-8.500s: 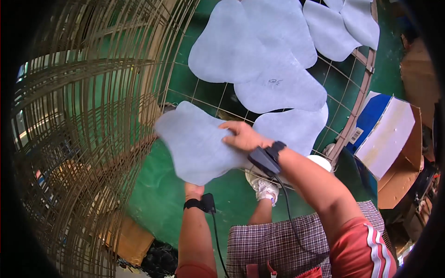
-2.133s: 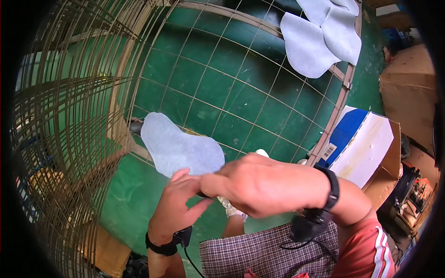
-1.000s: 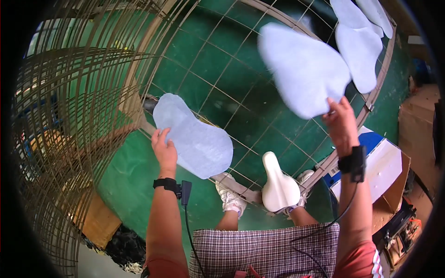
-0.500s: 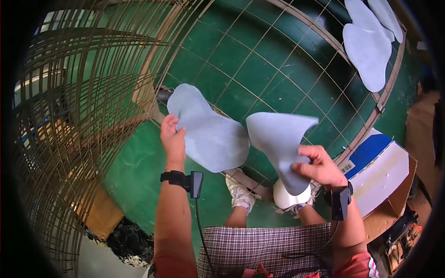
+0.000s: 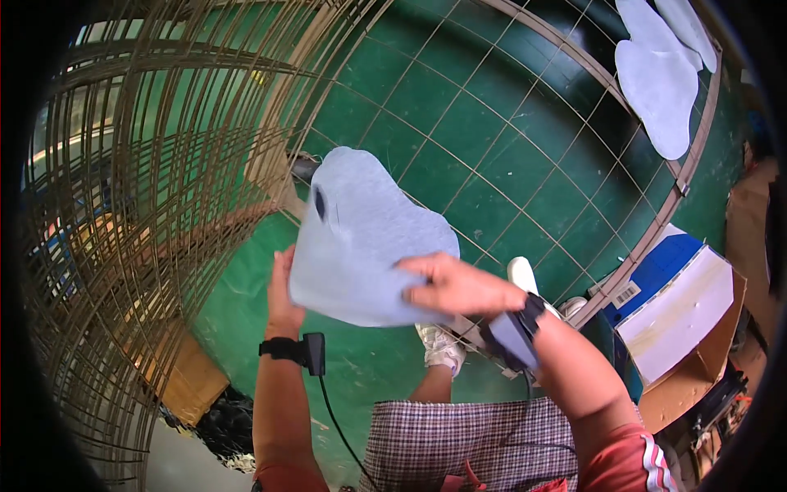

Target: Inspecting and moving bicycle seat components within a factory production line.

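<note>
Qty 1 lobed sheet [image 5: 373, 234], poss. more stacked under, count unclear: pale blue-grey, matte, fabric-like, faintly mottled; rounded far lobe, broad near end blurred; dark oval spot nr L edge, mark or opening can't tell. Loc.: laid across near-L rail of wire-grid rack [image 5: 643, 244], near end overhanging toward wearer, above green floor [image 5: 234, 307]. R hand [image 5: 455, 283]: on top face nr R end, thumb + forefinger apart. L hand [image 5: 284, 291]: fingers upright along near-L edge; thumb side hidden, so can't tell if clamped on sheet or merely against it. Edges: L, upright wire panels [image 5: 164, 189], close-set bars, just beyond sheet & L hand; R, rack's side rail w/ blue-and-white carton [image 5: 672, 299] outside it. White bike saddle [image 5: 521, 275] by R wrist, partly hidden by forearm; white shoe [image 5: 443, 351] below near rail. Open room: wide run of bare grid from sheet's R side to far-R corner, where overlapping pale sheets [image 5: 662, 94] lie along rail; L side tight by comparison.
</note>
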Tool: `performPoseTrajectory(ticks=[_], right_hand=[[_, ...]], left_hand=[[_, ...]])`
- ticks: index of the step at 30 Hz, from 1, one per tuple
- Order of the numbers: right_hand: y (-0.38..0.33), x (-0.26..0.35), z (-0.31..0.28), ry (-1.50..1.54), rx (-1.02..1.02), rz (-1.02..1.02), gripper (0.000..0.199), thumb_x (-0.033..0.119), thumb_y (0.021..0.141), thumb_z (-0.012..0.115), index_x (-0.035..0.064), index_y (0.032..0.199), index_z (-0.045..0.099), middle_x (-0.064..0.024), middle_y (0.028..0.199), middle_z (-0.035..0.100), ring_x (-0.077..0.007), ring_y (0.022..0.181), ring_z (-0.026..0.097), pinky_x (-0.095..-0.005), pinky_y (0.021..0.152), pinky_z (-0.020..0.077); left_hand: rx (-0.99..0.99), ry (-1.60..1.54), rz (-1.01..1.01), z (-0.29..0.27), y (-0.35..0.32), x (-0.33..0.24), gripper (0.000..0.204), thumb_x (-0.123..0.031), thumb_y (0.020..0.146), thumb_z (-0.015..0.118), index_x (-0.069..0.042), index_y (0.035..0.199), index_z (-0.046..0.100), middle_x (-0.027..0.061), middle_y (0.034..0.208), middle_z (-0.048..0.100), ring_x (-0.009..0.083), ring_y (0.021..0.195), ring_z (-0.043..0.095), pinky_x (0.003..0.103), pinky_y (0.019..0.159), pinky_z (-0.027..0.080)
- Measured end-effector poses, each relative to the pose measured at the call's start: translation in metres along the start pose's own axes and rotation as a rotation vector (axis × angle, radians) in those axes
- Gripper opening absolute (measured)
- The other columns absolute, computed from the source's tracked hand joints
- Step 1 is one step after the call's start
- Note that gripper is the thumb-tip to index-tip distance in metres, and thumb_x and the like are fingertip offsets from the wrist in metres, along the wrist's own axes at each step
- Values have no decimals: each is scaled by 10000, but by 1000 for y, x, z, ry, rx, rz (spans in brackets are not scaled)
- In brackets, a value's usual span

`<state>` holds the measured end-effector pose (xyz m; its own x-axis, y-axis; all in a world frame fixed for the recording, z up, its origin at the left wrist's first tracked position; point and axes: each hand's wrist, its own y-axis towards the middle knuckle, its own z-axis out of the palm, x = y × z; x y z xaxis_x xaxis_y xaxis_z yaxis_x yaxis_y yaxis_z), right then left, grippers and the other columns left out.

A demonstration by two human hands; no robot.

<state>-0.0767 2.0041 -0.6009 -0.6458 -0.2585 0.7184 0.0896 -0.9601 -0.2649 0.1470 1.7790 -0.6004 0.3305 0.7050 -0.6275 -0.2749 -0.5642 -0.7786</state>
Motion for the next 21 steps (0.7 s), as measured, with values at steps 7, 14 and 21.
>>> performPoseTrajectory(ticks=[7, 14, 21], right_hand=[[-48, -31, -92, -298, -897, -67, 474, 256, 815, 612, -2, 1181, 454, -157, 1119, 526, -210, 937, 548, -325, 777, 471], [-182, 29, -235, -1753, -1590, -27, 614, 82, 641, 658, 71, 1212, 433, -168, 1175, 487, -328, 1087, 444, -416, 910, 380], [-213, 52, -320, -1758, -1443, 535, 460, 83, 742, 508, 177, 1191, 474, -97, 1091, 538, -308, 1015, 502, -412, 819, 428]], left_hand=[[-51, 480, 110, 27, 8, 54, 375, -145, 852, 529, -34, 1194, 422, 56, 1029, 526, 139, 922, 502, 253, 777, 417], [-130, 490, 708, 55, 29, 49, 513, 164, 679, 463, -35, 1151, 424, 49, 975, 444, 127, 884, 454, 238, 751, 404], [-442, 614, 638, 33, 73, 59, 422, 121, 661, 457, -49, 1047, 458, 53, 964, 471, 165, 904, 465, 278, 810, 382]])
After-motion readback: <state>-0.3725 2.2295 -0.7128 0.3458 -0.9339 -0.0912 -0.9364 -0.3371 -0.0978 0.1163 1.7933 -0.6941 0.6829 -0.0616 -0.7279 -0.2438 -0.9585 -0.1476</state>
